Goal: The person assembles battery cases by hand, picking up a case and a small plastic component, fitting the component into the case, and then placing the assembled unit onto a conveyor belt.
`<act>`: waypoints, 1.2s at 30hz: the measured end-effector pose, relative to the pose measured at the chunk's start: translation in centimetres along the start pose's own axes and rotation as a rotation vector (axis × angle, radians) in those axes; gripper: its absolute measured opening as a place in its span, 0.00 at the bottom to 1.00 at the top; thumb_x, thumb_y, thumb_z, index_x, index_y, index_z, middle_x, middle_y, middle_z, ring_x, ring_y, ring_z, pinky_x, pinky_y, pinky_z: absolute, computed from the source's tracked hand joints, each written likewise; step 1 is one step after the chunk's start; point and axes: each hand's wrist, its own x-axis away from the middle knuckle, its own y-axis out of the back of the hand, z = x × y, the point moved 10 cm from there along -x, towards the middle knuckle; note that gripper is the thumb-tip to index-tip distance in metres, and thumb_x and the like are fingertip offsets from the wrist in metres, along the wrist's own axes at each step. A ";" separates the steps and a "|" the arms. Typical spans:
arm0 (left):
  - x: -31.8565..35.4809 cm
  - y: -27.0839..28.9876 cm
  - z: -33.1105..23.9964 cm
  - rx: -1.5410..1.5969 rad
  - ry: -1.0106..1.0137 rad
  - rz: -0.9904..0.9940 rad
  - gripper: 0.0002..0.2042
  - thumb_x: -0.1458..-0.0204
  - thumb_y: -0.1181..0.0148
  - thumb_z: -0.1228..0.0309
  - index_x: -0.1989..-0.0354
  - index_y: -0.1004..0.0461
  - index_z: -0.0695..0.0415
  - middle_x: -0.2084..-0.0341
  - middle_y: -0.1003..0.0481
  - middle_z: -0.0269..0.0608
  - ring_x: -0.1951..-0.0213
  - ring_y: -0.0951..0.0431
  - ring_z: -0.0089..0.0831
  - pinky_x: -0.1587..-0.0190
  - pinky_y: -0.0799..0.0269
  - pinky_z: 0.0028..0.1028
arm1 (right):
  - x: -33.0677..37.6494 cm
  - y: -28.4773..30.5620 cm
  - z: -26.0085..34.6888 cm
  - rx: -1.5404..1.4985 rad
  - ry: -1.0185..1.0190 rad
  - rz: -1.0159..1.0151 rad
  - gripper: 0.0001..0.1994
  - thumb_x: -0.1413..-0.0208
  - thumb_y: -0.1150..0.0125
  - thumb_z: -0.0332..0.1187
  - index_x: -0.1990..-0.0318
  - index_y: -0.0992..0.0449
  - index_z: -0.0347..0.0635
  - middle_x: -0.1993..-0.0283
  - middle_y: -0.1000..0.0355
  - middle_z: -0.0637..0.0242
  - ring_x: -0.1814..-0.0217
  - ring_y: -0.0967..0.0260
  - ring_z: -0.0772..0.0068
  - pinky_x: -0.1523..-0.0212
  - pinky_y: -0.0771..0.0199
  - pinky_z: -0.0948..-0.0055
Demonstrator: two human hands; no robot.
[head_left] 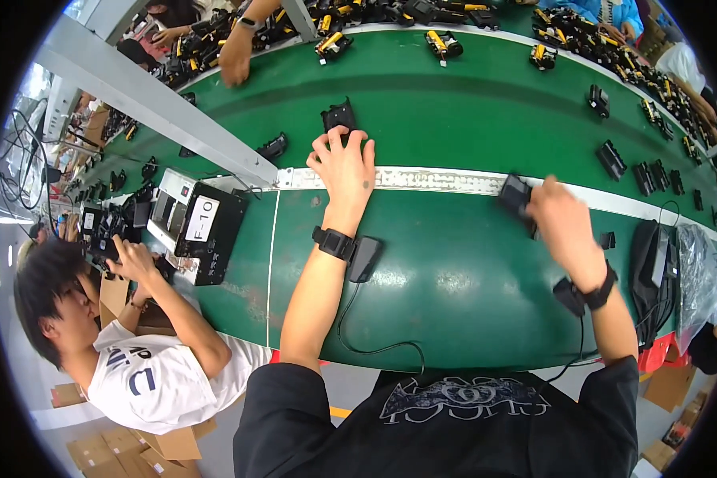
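My left hand [345, 169] reaches over the white metal strip with its fingers spread and curved. The fingertips meet the near edge of a black plastic housing [338, 115] lying on the green belt; the hand has not closed round it. On the right, my right hand [562, 227] is smeared by motion, its fingers pressed on a dark rectangular plastic part [515, 193] above the strip. The underside of that part is partly hidden by the hand. Each wrist has a black strap, and a cabled black device [366, 259] sits beside the left one.
Black housings [611, 159] and black-and-yellow assemblies [443, 48] lie on the belt. A grey post [163, 103] slants down at the left, near a machine [199, 227] and a co-worker [151, 350]. A black bag [653, 271] and clear plastic lie at the right.
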 end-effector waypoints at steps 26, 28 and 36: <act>5.0 1.5 -14.8 0.765 -0.515 0.331 0.06 0.44 0.28 0.74 0.59 0.16 0.56 0.45 0.22 0.41 0.41 0.26 0.45 0.40 0.29 0.45 | 8.1 -3.0 -0.6 -0.612 -0.151 0.149 0.11 0.35 0.32 0.35 0.50 0.26 0.44 0.54 0.26 0.58 0.56 0.22 0.47 0.57 0.22 0.51; 4.8 1.8 -14.6 0.718 -0.502 0.301 0.07 0.44 0.27 0.73 0.58 0.15 0.56 0.44 0.22 0.42 0.40 0.27 0.47 0.38 0.28 0.46 | 8.1 -3.1 -0.4 -0.610 -0.155 0.148 0.11 0.35 0.32 0.34 0.50 0.26 0.44 0.54 0.26 0.58 0.55 0.21 0.48 0.56 0.23 0.51; 5.4 1.7 -15.9 0.538 -0.370 0.229 0.10 0.44 0.24 0.68 0.56 0.14 0.56 0.42 0.23 0.42 0.40 0.29 0.49 0.37 0.29 0.44 | 8.9 -1.4 -2.2 -0.638 -0.146 0.043 0.12 0.35 0.33 0.28 0.46 0.23 0.44 0.59 0.27 0.60 0.61 0.22 0.57 0.58 0.23 0.59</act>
